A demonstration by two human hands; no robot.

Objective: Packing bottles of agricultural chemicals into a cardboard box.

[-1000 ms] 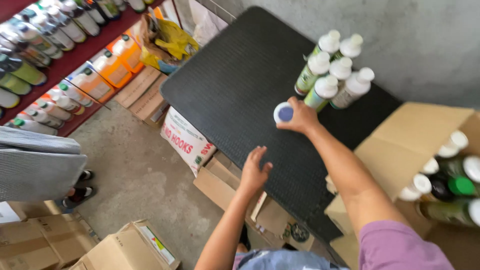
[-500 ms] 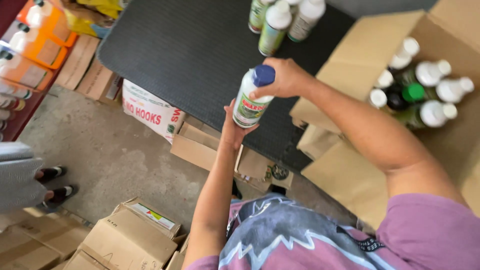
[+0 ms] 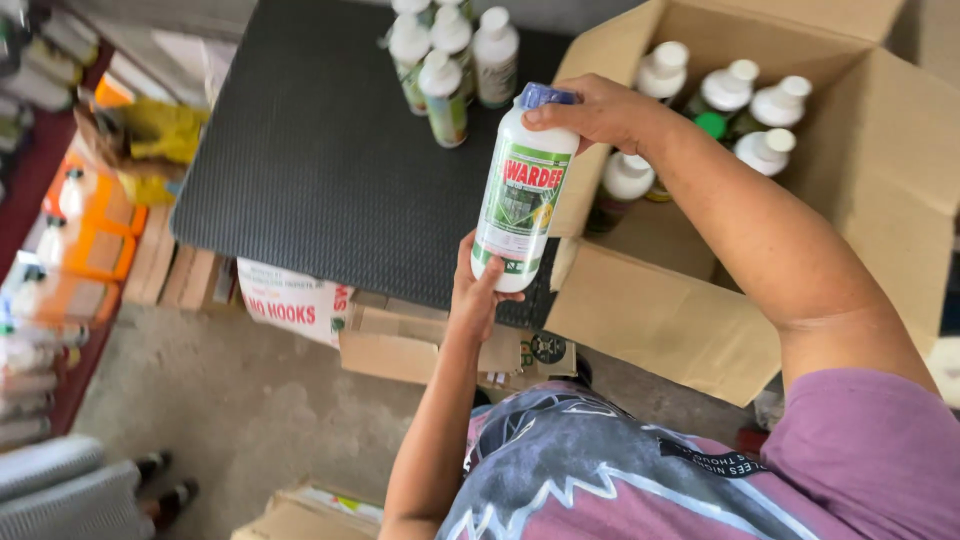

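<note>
I hold a white bottle point(image 3: 522, 190) with a blue cap and a green and red label, upright over the front edge of a black ribbed mat point(image 3: 320, 170). My right hand point(image 3: 590, 108) grips its cap from above. My left hand point(image 3: 474, 292) supports its base from below. Several similar white-capped bottles point(image 3: 447, 60) stand grouped at the far side of the mat. To the right, an open cardboard box point(image 3: 690, 310) holds more bottles point(image 3: 728, 100) with white and green caps.
Flat cardboard boxes point(image 3: 400, 340) lie on the concrete floor under the mat's front edge. Orange and white containers point(image 3: 85, 235) line shelves at the left. Another person's legs and shoes point(image 3: 150, 480) stand at the lower left. A further box point(image 3: 300, 515) sits near my feet.
My right hand lifted the blue-capped bottle off the mat and brought it toward me. My left hand came up under its base. The view shifted right toward the open box.
</note>
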